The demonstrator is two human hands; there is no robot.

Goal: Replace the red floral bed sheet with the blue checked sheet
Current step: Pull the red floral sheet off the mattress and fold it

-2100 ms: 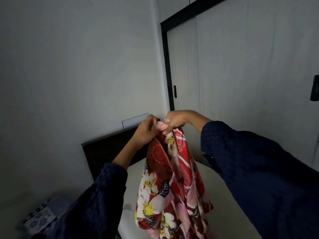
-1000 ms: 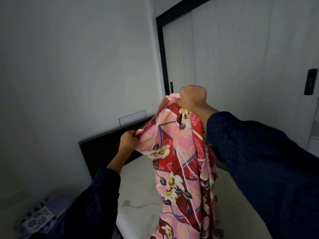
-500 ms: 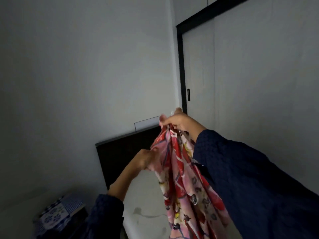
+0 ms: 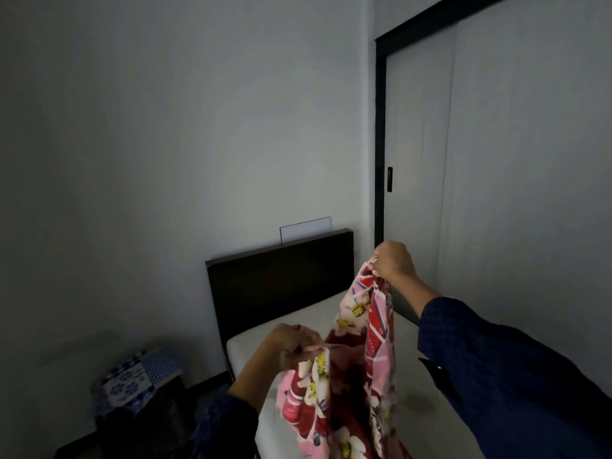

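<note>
Hanging bunched; red floral sheet (image 4: 377, 329), seemingly pink-backed.

Standing beside a mattress (image 4: 311, 313), with the headboard (image 4: 278, 283) behind it against the back wall and a sliding door (image 4: 417, 160) to the right. Holding the bed sheet (image 4: 377, 326) above the mattress, right hand (image 4: 394, 261) higher and farther, left hand (image 4: 291, 346) lower and nearer. Down left of the bed, a folded sheet (image 4: 132, 379) atop a low stand (image 4: 145, 420)
</note>
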